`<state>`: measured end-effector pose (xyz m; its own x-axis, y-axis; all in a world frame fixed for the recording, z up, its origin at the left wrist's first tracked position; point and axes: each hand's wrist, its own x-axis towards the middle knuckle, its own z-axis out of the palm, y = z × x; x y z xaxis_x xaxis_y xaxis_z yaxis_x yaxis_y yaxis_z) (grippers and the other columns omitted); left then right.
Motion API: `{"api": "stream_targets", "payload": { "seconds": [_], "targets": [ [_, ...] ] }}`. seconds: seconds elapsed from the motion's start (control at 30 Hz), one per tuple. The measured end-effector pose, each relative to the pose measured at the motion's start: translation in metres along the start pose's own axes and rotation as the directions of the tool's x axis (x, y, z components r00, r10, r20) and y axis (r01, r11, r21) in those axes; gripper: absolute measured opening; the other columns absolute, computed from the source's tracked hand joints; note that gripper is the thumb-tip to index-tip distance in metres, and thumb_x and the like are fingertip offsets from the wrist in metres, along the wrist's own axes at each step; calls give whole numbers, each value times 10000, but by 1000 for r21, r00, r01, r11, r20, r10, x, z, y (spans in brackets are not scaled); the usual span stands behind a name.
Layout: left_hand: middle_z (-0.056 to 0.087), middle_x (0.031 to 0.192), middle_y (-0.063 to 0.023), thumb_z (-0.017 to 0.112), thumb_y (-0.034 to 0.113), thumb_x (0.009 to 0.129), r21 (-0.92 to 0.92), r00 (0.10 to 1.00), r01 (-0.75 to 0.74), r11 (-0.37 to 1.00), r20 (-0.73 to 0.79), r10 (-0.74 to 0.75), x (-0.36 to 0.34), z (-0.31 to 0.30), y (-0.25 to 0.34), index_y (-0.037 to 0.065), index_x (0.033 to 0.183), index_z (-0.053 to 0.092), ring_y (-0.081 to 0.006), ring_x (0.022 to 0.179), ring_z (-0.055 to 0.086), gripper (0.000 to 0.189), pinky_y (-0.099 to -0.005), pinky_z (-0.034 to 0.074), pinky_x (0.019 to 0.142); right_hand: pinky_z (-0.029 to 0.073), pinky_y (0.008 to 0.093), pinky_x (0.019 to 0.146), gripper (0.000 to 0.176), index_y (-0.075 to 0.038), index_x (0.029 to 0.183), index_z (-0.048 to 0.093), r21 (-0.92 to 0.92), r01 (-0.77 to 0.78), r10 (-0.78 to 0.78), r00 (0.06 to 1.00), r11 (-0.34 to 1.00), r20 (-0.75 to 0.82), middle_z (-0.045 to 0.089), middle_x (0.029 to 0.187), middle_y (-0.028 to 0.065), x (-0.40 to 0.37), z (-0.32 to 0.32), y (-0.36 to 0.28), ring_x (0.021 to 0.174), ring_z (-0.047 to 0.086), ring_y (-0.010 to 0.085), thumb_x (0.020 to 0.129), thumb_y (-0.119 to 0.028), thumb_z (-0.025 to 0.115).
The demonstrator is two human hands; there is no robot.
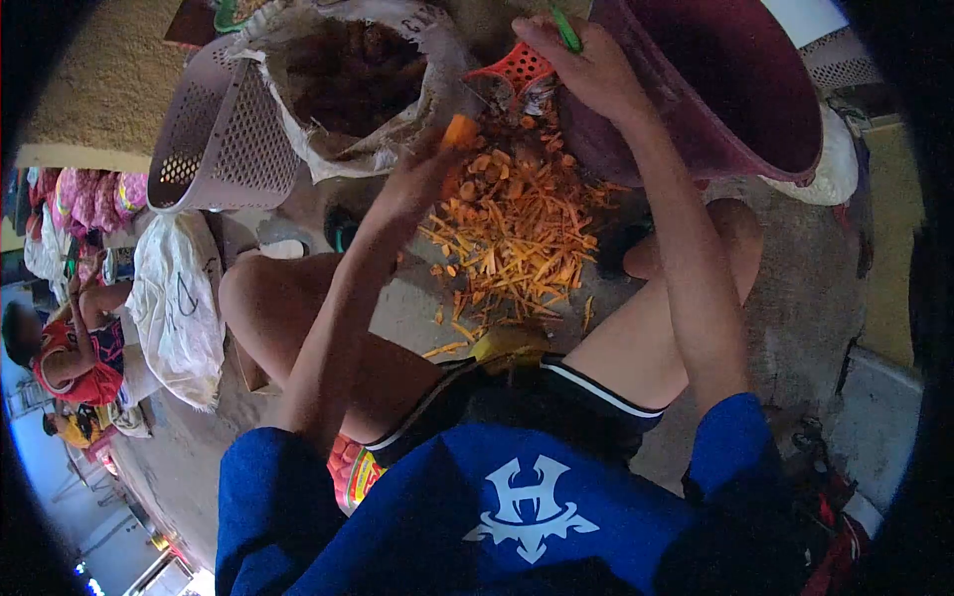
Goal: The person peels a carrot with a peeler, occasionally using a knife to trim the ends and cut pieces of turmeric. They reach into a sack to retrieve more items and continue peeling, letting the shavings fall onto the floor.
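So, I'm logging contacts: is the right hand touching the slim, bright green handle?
Touching. The head view shows the right hand closed on the green handle, which sticks out past its fingers.

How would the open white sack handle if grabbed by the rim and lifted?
The white sack looks floppy at the mouth, given its creased, crumpled rim. Dark lumpy contents show inside, so it may be fairly heavy, though their depth is hidden. Lifted by one edge, it would probably sag lopsidedly.
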<state>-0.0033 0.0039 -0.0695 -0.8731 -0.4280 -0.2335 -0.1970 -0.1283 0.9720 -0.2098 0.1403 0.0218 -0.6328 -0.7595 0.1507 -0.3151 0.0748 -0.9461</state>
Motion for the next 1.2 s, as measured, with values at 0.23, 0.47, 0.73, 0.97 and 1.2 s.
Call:
{"api": "stream_targets", "payload": {
  "seconds": [0.23,0.47,0.73,0.97,1.2],
  "targets": [
    [680,1113,-53,779,279,887,145,953,-237,961,-155,259,-11,-28,70,66,1248,641,-147,963,659,441,-320,496,931,523,339,691,694,-44,1230,586,311,-304,279,953,901,123,627,979,53,11,-12,6,796,620,146,936,-672,553],
    [690,976,-11,740,312,925,-234,932,-284,930,-297,209,-6,-12,75,68,1214,667,-116,936,646,386,-262,499,856,539,375,798,443,-58,1156,680,-50,63,-61,997,997,38,724,958,96,5,-3,32,900,694,182,947,-448,677],
    [720,961,-54,844,203,832,302,841,-378,875,-284,461,-10,-2,78,-20,1075,699,-91,857,648,360,-256,531,770,553,408,786,424,-38,1209,661,-503,345,-151,910,793,387,718,878,156,-19,23,11,869,721,268,929,-354,696],
    [733,925,-61,866,182,801,350,819,-415,839,-258,513,-9,-6,72,-27,1039,713,-96,829,660,352,-257,540,758,560,495,781,287,-86,1076,696,-480,419,-253,893,771,373,697,854,217,-18,34,16,836,699,387,850,-262,711],
    [736,904,-47,887,193,773,299,833,-468,832,-165,528,-17,-8,79,-15,1043,722,-96,804,661,379,-260,541,758,560,488,779,265,-100,1043,705,-476,473,-327,874,742,359,704,878,217,-21,34,22,855,704,376,854,-287,721]
  ]
}}
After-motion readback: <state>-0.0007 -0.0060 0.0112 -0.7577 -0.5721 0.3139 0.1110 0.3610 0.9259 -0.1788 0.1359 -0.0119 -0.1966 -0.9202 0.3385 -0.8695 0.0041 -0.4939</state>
